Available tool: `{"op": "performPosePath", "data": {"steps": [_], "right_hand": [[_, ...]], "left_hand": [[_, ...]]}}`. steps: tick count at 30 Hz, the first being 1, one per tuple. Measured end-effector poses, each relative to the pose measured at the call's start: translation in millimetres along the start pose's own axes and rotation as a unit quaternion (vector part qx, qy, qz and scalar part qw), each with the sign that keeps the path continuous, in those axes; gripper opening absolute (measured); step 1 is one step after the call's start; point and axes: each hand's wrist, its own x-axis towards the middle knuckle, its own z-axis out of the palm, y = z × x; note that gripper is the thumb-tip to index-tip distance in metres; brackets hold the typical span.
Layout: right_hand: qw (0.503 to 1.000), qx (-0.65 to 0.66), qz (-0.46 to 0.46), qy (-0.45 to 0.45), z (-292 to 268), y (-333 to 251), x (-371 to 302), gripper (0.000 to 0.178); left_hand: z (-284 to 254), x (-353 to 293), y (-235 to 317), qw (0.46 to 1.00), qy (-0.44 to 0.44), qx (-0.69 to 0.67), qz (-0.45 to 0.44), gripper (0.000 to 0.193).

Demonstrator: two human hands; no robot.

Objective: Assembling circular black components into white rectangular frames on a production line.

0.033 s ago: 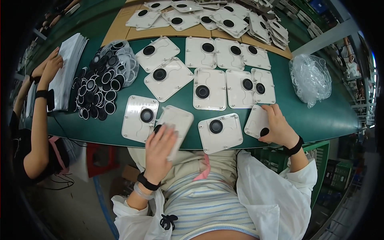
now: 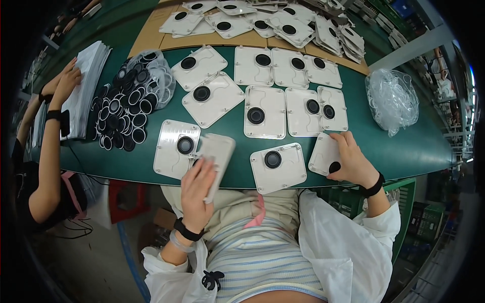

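Observation:
My left hand [image 2: 197, 189] grips a white plastic panel [image 2: 221, 151] by the table's front edge, tilted up off the surface, its lower part hidden behind the fingers. Directly left of it lies another white panel [image 2: 169, 146] with a round black ring piece [image 2: 185, 145]. My right hand [image 2: 353, 162] is closed on the near right side of a smaller-looking white panel [image 2: 322, 154], thumb by its black round piece [image 2: 334, 167]. Between the hands, a white panel with a black round part [image 2: 278, 171] rests flat at the table edge.
Rows of similar panels [image 2: 264, 126] cover the green table's middle, and more are piled on cardboard [image 2: 146, 40] behind. Loose black rings [image 2: 121, 121] with a plastic bag lie left, clear bags [image 2: 392, 101] right. Another person's hands [image 2: 66, 83] touch a stack of white sheets [image 2: 90, 65].
The panel in my left hand has tipped further upright and shifted slightly left, along with the hand. My right hand stays about where it was.

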Motion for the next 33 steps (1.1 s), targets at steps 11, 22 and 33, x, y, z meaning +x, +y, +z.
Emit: {"op": "performPosePath", "data": {"steps": [11,22,33], "right_hand": [[0.959,-0.026,-0.282,-0.003,31,-63,24,0.102],[0.990,0.138,-0.029,0.025,29,-43,7,0.100],[0.852,0.515,0.082,0.033,45,-44,6,0.059]], "left_hand": [[32,25,46,0.970,0.144,0.031,0.191,0.040],[54,22,52,0.994,-0.065,0.049,0.074,0.061],[92,9,54,0.986,0.088,0.074,0.119,0.037]]}}
